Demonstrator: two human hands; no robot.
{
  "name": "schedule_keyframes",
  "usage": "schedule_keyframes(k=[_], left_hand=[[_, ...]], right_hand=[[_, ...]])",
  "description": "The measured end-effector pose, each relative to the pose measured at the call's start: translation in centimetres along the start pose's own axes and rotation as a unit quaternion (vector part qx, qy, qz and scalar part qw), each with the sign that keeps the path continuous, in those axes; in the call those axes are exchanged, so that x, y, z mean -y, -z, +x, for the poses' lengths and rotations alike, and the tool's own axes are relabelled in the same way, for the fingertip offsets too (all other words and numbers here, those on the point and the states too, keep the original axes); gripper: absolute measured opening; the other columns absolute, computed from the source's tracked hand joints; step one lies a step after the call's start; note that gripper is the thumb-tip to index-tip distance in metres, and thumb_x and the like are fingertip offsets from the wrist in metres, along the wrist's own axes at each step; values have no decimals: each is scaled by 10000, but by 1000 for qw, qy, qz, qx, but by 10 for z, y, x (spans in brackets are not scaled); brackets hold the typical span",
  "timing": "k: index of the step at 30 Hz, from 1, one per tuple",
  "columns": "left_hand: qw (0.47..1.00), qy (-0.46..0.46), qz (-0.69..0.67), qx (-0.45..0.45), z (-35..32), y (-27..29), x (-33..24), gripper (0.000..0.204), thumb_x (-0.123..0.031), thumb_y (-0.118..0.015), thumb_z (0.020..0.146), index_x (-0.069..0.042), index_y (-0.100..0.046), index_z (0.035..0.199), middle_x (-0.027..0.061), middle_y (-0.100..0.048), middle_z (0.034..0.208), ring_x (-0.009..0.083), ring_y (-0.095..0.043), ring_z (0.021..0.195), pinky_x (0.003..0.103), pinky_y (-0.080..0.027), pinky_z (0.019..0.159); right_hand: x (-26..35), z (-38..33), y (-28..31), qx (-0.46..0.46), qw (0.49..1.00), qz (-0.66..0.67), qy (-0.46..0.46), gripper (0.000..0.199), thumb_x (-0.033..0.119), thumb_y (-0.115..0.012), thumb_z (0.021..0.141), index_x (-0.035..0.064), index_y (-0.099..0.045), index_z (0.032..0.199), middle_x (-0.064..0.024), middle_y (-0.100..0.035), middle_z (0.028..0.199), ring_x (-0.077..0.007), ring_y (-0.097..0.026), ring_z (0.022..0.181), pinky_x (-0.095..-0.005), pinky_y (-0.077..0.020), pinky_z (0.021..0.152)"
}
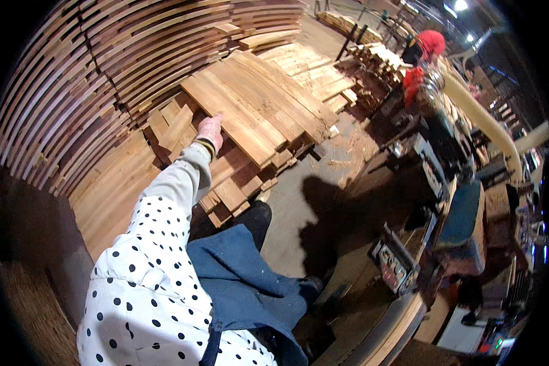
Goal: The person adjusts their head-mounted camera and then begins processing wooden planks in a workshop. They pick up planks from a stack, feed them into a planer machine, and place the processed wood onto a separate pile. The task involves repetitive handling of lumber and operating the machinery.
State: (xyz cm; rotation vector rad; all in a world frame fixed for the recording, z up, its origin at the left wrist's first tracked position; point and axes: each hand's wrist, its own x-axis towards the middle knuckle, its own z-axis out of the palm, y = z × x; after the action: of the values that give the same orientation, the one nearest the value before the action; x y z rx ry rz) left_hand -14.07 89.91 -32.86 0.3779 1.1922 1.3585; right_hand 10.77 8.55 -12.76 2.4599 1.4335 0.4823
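My left hand (210,130), in a pink work glove with a dark and yellow cuff, reaches out to the left edge of a wooden board (226,122). Its fingers are closed at that edge, and the far side of the grip is hidden. The board lies flat beside several others on top of a low stack (274,91). Shorter wood pieces (230,194) stick out beneath it. Loose offcuts (175,127) lie just left of the glove. Nowhere in the picture does my right hand show.
Tall piles of planks (158,43) rise at the left and back. On the right stand a machine (463,213) and a pale ribbed hose (482,110). A person with red headwear (432,44) is at work beyond. Wood scraps litter the concrete floor (287,210).
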Motion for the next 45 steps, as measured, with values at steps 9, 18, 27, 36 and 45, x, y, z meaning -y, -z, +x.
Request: schedule_keyframes(k=[9,18,27,36,45], left_hand=[[968,-114,212,-69,-13,-42,4,546,-376,-678,942,36,-610,1295,273,-667,1306,420,-639,1212,467,-489,1020],[993,12,-81,88,-45,-60,-5,468,-211,-848,849,77,-682,1178,178,-719,1187,318,-680,1094,436,-533,985],[928,65,204,304,-347,-64,64,703,-392,-867,842,34,-584,1324,167,-702,1196,256,-669,1059,408,-540,959],[675,-355,217,609,-318,-169,55,559,-382,-745,945,-38,-590,1357,166,-659,1262,301,-660,1144,407,-548,988],[866,-276,381,-171,-3,-158,-13,605,-380,-737,862,30,-588,1281,254,-649,1251,401,-652,1118,472,-529,976]], right_hand=[[-27,210,-54,2,975,87,-207,439,333,-559,1036,16,-667,1320,-261,-664,1313,-456,-608,1220,-486,-487,1059],[60,297,-49,-243,908,339,-31,364,54,-703,868,-19,-712,1224,-198,-730,1124,-388,-668,1085,-457,-514,1014],[187,300,44,-124,952,264,93,919,279,-902,659,57,-498,1454,-244,-616,1294,-456,-602,1140,-493,-481,1013],[78,60,1,-47,851,391,-348,837,138,-805,816,-4,-432,1552,-239,-561,1439,-350,-579,1278,-420,-447,1105],[111,-93,50,68,863,149,-478,823,301,-758,942,-14,-360,1590,-325,-521,1480,-465,-490,1376,-461,-373,1192]])
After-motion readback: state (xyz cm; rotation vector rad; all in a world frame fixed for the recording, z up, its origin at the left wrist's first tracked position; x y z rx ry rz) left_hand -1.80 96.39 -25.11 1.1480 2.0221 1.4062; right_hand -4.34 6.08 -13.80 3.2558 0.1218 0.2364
